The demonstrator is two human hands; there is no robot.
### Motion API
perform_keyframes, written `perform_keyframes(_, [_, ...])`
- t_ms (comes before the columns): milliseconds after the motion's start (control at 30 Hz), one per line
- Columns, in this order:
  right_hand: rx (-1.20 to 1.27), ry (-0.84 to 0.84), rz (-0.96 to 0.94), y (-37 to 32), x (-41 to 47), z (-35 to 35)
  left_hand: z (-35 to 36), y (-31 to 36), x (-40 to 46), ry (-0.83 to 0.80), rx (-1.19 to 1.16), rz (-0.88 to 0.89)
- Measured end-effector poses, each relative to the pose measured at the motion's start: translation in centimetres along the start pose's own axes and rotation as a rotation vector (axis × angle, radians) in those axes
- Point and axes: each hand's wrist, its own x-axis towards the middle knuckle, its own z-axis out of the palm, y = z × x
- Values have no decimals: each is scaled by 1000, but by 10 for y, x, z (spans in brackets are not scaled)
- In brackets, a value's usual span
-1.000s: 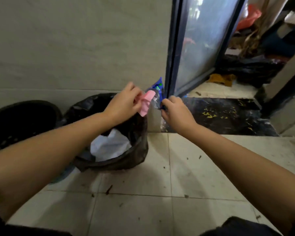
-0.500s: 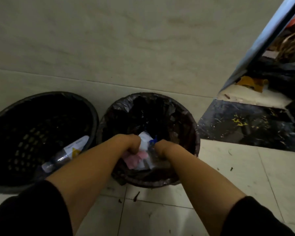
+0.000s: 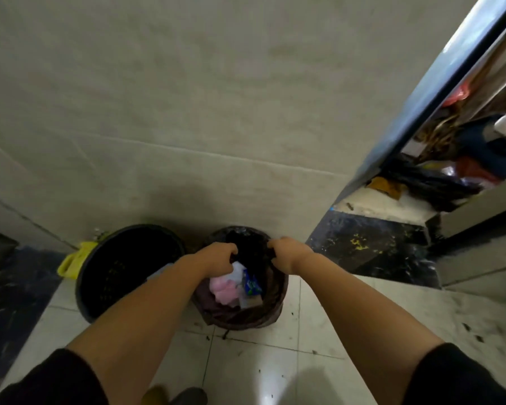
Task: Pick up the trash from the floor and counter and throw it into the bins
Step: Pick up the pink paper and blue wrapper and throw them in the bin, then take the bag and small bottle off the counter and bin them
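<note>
- Over the lined bin (image 3: pixel 240 314) by the wall, both hands are hovering at the rim: the left hand (image 3: pixel 216 258) on the near-left side, the right hand (image 3: pixel 289 254) on the right edge.
- Both hands are curling their fingers closed; they seem to be gripping the black liner's edge, though I cannot tell for certain that they are pinching it.
- The pink wrapper (image 3: pixel 222 290) and blue packet (image 3: pixel 251 285) are lying inside the bin, just below the left hand, free of either grip.
- The blue packet's long axis is running roughly away from the person, tilted slightly right.
- The left hand is sitting nearer the trash; a second, unlined bin (image 3: pixel 129 270) is standing just to the left.
</note>
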Motion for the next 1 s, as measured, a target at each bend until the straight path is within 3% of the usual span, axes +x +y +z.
perform_keyframes(233, [28,18,31,-55,-140,-113,-97,70,-140,43,-8,78])
perform_keyframes(467, [187,100,175,-107,-222,-148,-153,95,-219,41,55,189])
perform_keyframes(767, [563,221,524,-122,-338,-92,-141,142,-291,-90,318,426])
perform_keyframes(1000, [827,315,849,-109,-467,11,-66,217,-344,-222,573,651])
